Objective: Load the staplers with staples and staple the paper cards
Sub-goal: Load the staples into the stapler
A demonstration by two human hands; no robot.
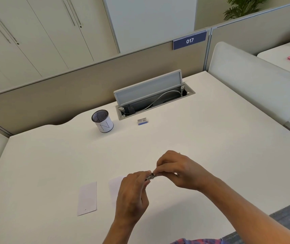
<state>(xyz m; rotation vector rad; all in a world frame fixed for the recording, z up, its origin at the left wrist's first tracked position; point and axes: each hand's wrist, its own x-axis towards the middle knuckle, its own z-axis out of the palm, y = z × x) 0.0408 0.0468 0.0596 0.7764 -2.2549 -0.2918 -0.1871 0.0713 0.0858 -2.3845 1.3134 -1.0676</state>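
A: What takes up most of the view?

B: A broad white counter (202, 138), backed by beige partition panels (70, 88) that carry a dark blue plate marked 017 (190, 40). Pale cabinet doors with slim metal handles (35, 32) stand behind the panels.

A: And set into the counter?

B: A grey cable hatch with its lid tilted up (149, 87), a pale cable curling inside the opening. Just left of it stands a round mesh pen cup wrapped in white paper (103, 121), and just in front of the hatch lies a small blue-and-white staple box (142, 121).

A: Where are the hands?

B: Both are raised over the near middle of the counter, fingertips meeting. The left hand (133, 192) has its fingers curled, pinching one end of a small silvery metal stapler part (150, 177). The right hand (179, 170) pinches the other end with thumb and fingers bent over it. Most of the metal piece is hidden by the fingers, so I cannot tell its full shape.

A: The paper cards?

B: One white rectangular paper card (87, 199) lies flat to the left of the hands, a tiny hole near its close edge. A second white card (115, 186) lies beside it, partly covered by the left hand.

A: Anything smaller?

B: A strip of plaid sleeve (197, 241) at the bottom edge.
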